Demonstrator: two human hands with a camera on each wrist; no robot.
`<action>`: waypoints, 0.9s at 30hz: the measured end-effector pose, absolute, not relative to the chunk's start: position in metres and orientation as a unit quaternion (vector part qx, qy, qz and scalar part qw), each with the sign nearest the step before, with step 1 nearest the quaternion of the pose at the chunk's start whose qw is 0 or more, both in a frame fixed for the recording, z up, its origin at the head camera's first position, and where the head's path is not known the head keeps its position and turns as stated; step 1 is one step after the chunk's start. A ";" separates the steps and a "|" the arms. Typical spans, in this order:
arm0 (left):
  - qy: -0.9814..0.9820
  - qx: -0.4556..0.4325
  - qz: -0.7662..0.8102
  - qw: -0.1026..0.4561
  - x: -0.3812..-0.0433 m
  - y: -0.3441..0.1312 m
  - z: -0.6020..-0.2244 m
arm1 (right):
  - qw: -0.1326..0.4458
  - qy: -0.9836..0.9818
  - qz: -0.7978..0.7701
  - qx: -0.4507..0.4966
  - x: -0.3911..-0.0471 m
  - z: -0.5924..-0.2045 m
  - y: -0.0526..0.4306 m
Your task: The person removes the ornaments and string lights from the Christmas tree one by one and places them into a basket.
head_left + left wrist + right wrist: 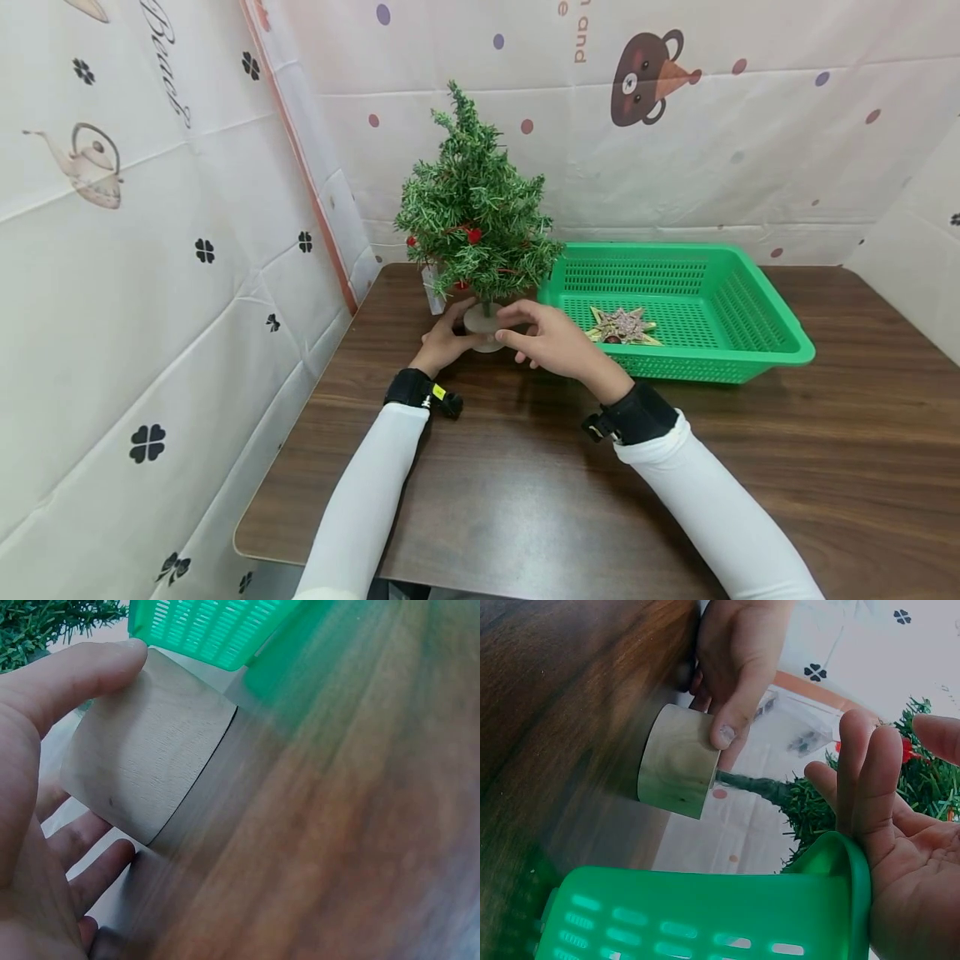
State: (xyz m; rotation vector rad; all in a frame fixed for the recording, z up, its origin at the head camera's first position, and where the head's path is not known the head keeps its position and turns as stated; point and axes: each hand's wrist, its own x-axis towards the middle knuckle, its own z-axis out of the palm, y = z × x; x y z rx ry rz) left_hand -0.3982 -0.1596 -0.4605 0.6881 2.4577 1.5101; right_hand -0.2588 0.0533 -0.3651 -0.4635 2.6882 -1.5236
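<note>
A small artificial Christmas tree (480, 192) stands upright on a round wooden base (483, 320), with red ornaments (474, 236) among its branches. My left hand (445, 340) holds the base from the left. In the left wrist view its thumb lies on the upper rim of the base (150, 750), and the other fingers are around the far side, partly hidden. To the right of the base is my right hand (555, 337), fingers loosely bent. The right wrist view shows this hand (907, 847) apart from the base, near the lower branches, holding nothing.
A green plastic basket (780, 346) stands right of the tree, close to my right hand. Glittery star ornaments (624, 323) lie inside it. Behind the tree on the left is a pale, partly see-through packet (432, 290). Patterned cloth (712, 167) hangs around the wooden table (517, 483).
</note>
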 end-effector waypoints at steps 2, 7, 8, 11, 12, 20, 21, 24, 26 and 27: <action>0.827 0.232 0.506 0.085 -0.398 -0.159 -0.461 | 0.006 0.861 -0.485 -0.150 -0.259 -0.365 0.053; 0.825 0.235 0.507 0.084 -0.399 -0.159 -0.461 | 0.005 0.863 -0.483 -0.150 -0.258 -0.364 0.053; 0.824 0.236 0.508 0.084 -0.399 -0.160 -0.461 | 0.005 0.863 -0.482 -0.149 -0.258 -0.364 0.053; 0.822 0.239 0.511 0.084 -0.400 -0.160 -0.462 | 0.006 0.864 -0.482 -0.148 -0.257 -0.363 0.053; 0.821 0.239 0.512 0.085 -0.400 -0.160 -0.462 | 0.006 0.864 -0.482 -0.148 -0.257 -0.363 0.053; 0.824 0.233 0.508 0.091 -0.400 -0.160 -0.460 | 0.000 0.866 -0.476 -0.152 -0.259 -0.365 0.053; 0.824 0.234 0.509 0.091 -0.400 -0.160 -0.460 | 0.000 0.866 -0.476 -0.152 -0.259 -0.365 0.053; 0.823 0.235 0.509 0.088 -0.400 -0.160 -0.461 | -0.002 0.865 -0.477 -0.154 -0.259 -0.366 0.053; 0.821 0.235 0.513 0.085 -0.399 -0.160 -0.460 | -0.001 0.865 -0.477 -0.154 -0.259 -0.365 0.053; 0.821 0.233 0.514 0.084 -0.399 -0.160 -0.461 | -0.001 0.865 -0.477 -0.153 -0.259 -0.365 0.053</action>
